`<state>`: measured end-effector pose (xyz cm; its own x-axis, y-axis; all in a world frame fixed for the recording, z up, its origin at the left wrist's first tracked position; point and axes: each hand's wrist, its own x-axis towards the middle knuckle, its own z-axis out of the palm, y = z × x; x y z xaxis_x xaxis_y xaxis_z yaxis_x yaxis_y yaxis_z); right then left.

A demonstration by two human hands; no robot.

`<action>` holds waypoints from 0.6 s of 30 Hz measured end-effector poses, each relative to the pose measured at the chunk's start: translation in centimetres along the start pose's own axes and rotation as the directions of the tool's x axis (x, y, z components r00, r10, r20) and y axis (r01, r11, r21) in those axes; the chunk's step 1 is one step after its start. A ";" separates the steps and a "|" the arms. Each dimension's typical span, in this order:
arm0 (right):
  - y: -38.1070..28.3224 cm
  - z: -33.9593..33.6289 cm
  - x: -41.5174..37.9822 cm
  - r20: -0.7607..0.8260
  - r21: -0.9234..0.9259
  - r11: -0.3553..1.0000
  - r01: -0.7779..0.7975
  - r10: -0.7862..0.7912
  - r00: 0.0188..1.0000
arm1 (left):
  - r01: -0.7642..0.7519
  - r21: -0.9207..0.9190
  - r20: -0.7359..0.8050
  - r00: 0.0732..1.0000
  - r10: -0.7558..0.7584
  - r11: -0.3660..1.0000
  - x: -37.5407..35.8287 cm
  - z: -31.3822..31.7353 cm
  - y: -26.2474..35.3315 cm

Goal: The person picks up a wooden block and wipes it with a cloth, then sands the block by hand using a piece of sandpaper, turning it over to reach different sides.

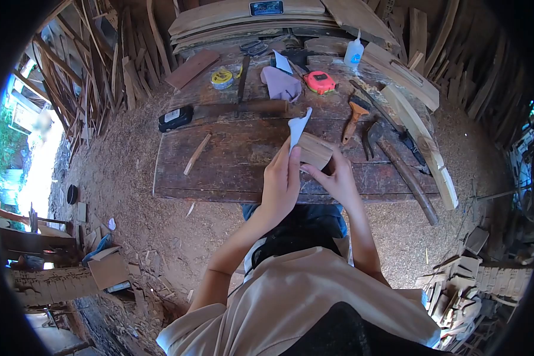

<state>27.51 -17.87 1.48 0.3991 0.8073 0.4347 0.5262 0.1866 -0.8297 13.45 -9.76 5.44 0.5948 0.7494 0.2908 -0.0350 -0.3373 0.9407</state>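
Note:
Over the front of the workbench [219, 172], a small wooden block [314, 152] sits between my two hands. My right hand [337, 181] grips it at its right side, with the thumb pressed along the near edge. A curled white piece that looks like paper [298, 127] stands up from the closed fingers of my left hand [283, 178], against the block's left end. The left fingertips are partly hidden behind the white piece and the block. To the left lies a thin wooden stick [197, 153]. A brush [355, 117] and a hammer [400, 172] lie to the right.
Further back lie a pink tape measure [320, 82], a yellow tape roll [222, 78], a purple cloth [280, 84] and a white glue bottle [353, 51]. A black device [175, 118] sits at the left edge. A long curved wood strip [424, 145] borders the right side.

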 end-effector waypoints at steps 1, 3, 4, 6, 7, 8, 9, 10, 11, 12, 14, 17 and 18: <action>0.1 0.0 -0.1 -0.002 -0.002 1.000 0.003 -0.003 1.000 | -0.160 0.111 -0.018 0.987 0.163 0.981 0.6 0.2 0.1; -0.2 0.0 -0.3 -0.014 0.207 0.971 -0.123 0.128 0.992 | -0.318 0.221 -0.017 0.944 0.329 0.922 1.6 0.1 0.6; -0.2 -0.1 -0.4 -0.019 0.206 0.972 -0.117 0.123 0.992 | -0.421 0.314 0.107 0.906 0.409 0.851 2.1 -0.5 1.2; -0.1 -0.2 -0.4 0.009 0.118 0.990 -0.079 0.078 0.997 | -0.532 0.389 0.242 0.847 0.474 0.752 2.6 -1.3 1.8; -0.1 -0.2 -0.3 0.000 0.121 0.990 -0.076 0.077 0.997 | -0.544 0.466 0.287 0.839 0.463 0.698 2.5 -1.7 1.9; -0.2 -0.2 -0.2 0.035 0.134 0.986 -0.099 0.095 0.995 | -0.553 0.537 0.330 0.833 0.445 0.637 2.4 -2.1 1.9; -0.3 -0.2 -0.3 0.071 0.146 0.982 -0.123 0.114 0.991 | -0.557 0.536 0.337 0.830 0.444 0.635 2.3 -2.6 2.1; -0.4 -0.2 -0.3 0.066 0.150 0.981 -0.124 0.116 0.991 | -0.556 0.524 0.356 0.831 0.428 0.645 2.3 -3.2 2.2; -0.5 -0.2 -0.3 0.069 0.177 0.974 -0.138 0.127 0.989 | -0.555 0.513 0.375 0.831 0.411 0.655 2.4 -3.5 2.4; -0.5 -0.2 -0.3 0.073 0.206 0.967 -0.151 0.138 0.988 | -0.557 0.515 0.381 0.830 0.408 0.652 2.6 -3.4 2.7; 0.0 -0.6 -0.4 0.105 0.104 0.985 -0.134 0.124 0.987 | -0.615 0.553 0.429 0.789 0.440 0.562 2.6 -2.6 2.9; 0.0 -0.9 -1.4 0.128 0.089 0.954 -0.286 0.274 0.953 | -0.693 0.493 0.467 0.721 0.512 0.526 2.0 0.6 2.3; 0.7 -1.0 -1.6 0.133 0.072 0.980 -0.184 0.174 0.976 | -0.696 0.502 0.454 0.718 0.528 0.514 1.9 1.4 2.3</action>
<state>27.97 -19.56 0.53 0.3814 0.8944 0.2336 0.3879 0.0745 -0.9187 15.58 -9.93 7.89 0.7734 0.1011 0.6258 -0.0285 -0.9807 0.1936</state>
